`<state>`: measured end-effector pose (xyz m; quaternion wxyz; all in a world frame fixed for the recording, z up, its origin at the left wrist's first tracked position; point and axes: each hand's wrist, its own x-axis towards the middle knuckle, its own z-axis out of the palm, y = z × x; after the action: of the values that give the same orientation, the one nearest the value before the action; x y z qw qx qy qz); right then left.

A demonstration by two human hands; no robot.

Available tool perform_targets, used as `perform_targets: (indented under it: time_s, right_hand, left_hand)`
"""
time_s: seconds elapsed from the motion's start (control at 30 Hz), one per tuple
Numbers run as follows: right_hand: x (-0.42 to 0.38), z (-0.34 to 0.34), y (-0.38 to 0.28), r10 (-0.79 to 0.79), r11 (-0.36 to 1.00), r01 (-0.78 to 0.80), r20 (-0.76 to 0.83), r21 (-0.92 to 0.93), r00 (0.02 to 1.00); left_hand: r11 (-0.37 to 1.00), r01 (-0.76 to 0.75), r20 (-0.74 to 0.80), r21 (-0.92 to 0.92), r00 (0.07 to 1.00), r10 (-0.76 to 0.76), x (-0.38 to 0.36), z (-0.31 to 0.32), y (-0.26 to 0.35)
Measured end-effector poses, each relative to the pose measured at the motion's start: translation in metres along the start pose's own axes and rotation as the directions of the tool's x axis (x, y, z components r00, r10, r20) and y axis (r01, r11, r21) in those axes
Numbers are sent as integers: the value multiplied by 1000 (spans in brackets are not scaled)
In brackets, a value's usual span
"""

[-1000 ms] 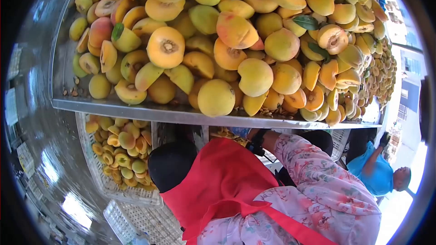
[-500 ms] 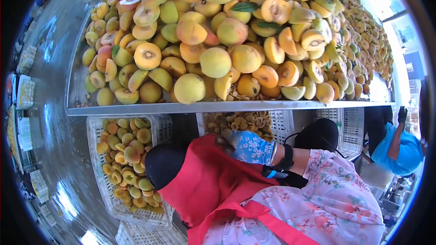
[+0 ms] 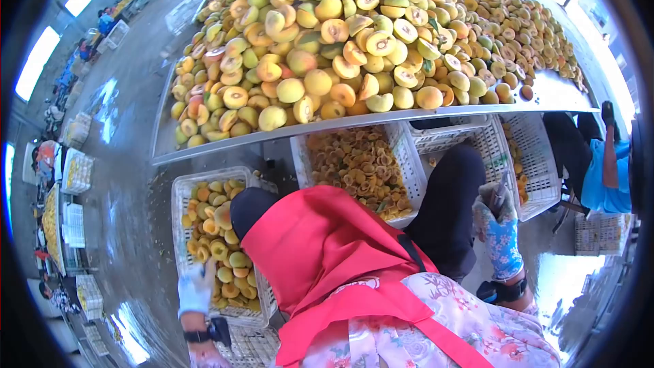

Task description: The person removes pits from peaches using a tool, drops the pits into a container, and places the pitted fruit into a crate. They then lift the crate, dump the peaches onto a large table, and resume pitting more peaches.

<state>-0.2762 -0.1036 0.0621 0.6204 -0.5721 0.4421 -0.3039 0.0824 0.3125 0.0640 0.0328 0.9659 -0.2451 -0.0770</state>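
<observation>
My left hand (image 3: 195, 289), in a pale glove with a black strap at the wrist, is beside the left edge of a white crate (image 3: 178, 208) of halved peaches (image 3: 221, 249). Motion smears its fingers, so its grip cannot be read. Out to the right of my knee, my right hand (image 3: 496, 221) wears a glove with a blue floral cuff. Its fingers are closed around a slim grey tool (image 3: 501, 191), whose exact kind I cannot make out. A large heap of whole and halved peaches (image 3: 327, 48) lies on the metal table (image 3: 381, 117) ahead.
Between my knees and the table stands a crate (image 3: 417, 177) filled with small peach pieces (image 3: 357, 170). More white crates (image 3: 538, 177) are at the right, near a person in a blue top (image 3: 606, 180). Other people and crates line the wet floor (image 3: 129, 184) at left.
My right hand has moved from over my lap out to the right. My left hand has come into view beside the left crate. The view has tilted, showing more floor and crates.
</observation>
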Motion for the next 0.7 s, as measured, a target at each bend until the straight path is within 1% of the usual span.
perform_targets:
  time_s: [0.03,0.07,0.1,0.13,0.17,0.2,0.23,0.27,0.3,0.37,0.43,0.47,0.5,0.53,0.57,0.6,0.63,0.67,0.7]
  right_hand:
    - [-3,7,5,7,995,-7,-3,100,1000]
    - [2,16,5,-51,993,43,77,107,996]
    - [8,24,0,-166,986,166,155,13,974]
    - [16,30,-7,-303,942,328,234,-76,924]
    - [24,34,-12,-415,864,480,325,-151,850]
    - [31,36,-18,-435,825,531,382,-195,815]
    - [36,38,-25,-449,780,579,435,-235,781]
    - [38,42,-36,-516,748,641,457,-172,724]
    - [39,40,-47,-515,720,667,497,-191,698]
    - [45,31,-52,-530,686,699,521,-200,669]
    - [42,20,-57,-543,780,626,476,-20,692]
    - [48,12,-51,-656,660,747,422,-82,626]
    - [44,4,-61,-639,658,745,444,-107,628]
    - [46,0,-63,-641,633,760,451,-147,621]
    - [50,-5,-64,-645,603,775,457,-188,612]
    - [56,-2,-59,-660,639,757,407,-138,632]
    - [58,-2,-60,-661,606,773,423,-184,619]
    - [58,-3,-63,-663,572,787,436,-230,609]
    - [55,-1,-68,-657,541,794,450,-276,604]
  left_hand:
    - [975,-128,-174,-182,980,96,25,-24,47]
    - [910,-248,-250,-332,954,169,43,-48,91]
    - [779,-583,-486,-232,763,426,68,-60,120]
    - [756,-637,-441,-151,728,525,84,-88,157]
    - [709,-690,-378,-146,701,605,102,-111,188]
    - [591,-791,-349,155,516,782,141,-121,199]
    - [644,-765,-244,-25,629,738,159,-137,225]
    - [703,-711,-132,-5,697,704,183,-146,244]
    - [754,-657,-16,21,754,657,196,-147,256]
    - [795,-589,212,146,804,556,205,-122,272]
    - [778,-540,232,321,841,488,214,-78,267]
    - [810,-508,240,294,859,452,219,-60,260]
    - [841,-474,248,260,875,417,225,-45,255]
    - [876,-438,288,204,882,374,234,-35,254]
    - [860,-472,307,196,862,403,243,-24,253]
    - [843,-503,314,192,845,433,247,-23,256]
    - [825,-532,319,191,828,460,252,-26,257]
    - [819,-526,361,229,827,430,259,-28,263]
    - [809,-517,426,280,822,378,250,-43,276]
